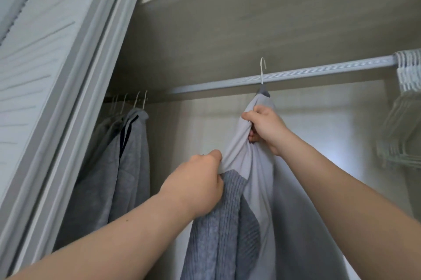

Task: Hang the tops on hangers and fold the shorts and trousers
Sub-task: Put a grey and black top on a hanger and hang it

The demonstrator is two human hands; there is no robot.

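1. While the light grey top hangs from its hanger near the middle of the closet rail, both hands are on the cloth.
2. Right hand: fingers curled tight round a bunch of fabric just under the neck, close below the hanger's dark shoulder.
3. Left hand: lower and to the left, pinching the top's edge where it meets a darker ribbed knit panel. Cannot tell whether the knit is part of the same top or a second layer.
4. Hook crosses in front of the rail with its curl standing above it. Judged not seated yet.
5. Handling, as a judgement: thin jersey, soft and light, drapes and gathers easily, likely to slide off a smooth hanger. The knit looks heavier and may drag one side down. Best held at the neck and shoulder seams, not lower down, where the fabric would only stretch.
6. Count: one top in hand on one hanger.
7. Left end of rail: about five hooks, with at least two grey garments, one with a black stripe.
8. Right end of rail: a tight bunch of empty white hangers, too packed to count.
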